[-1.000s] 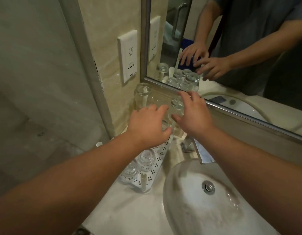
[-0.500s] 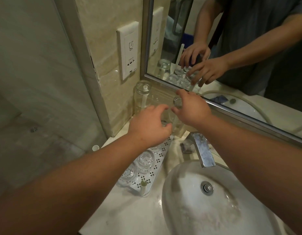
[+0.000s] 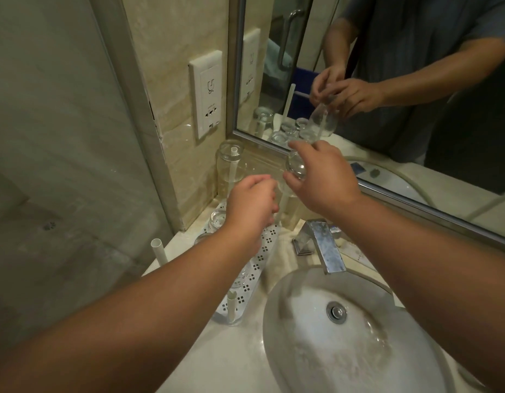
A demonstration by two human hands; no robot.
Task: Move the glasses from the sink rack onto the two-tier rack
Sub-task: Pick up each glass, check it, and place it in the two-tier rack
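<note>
Gripping a clear, smooth drinking glass (image 3: 295, 168) from above, the right hand (image 3: 320, 177) sits just above centre frame, fingers curled round the glass's rounded base; the mirror reflection shows the glass inverted and tilted over a thin white peg. The left hand (image 3: 251, 202), just to its left and slightly lower, has its fingers curled toward the glass's lower part, but whether it touches or pinches anything cannot be told. The glass's long axis runs roughly upright, leaning a little, so the coming move likely turns on lining its open mouth with the peg below it; the right hand is nearer and carries it. Beside it, toward upper left, a second clear cylindrical glass (image 3: 231, 165) stands inverted on another white peg against the beige tiled wall. Below the hands lies the white perforated plastic rack (image 3: 259, 265), with more clear upturned glasses (image 3: 218, 218) on it. At lower right is the glossy white basin (image 3: 316, 350), with a square chrome tap (image 3: 326, 245).
</note>
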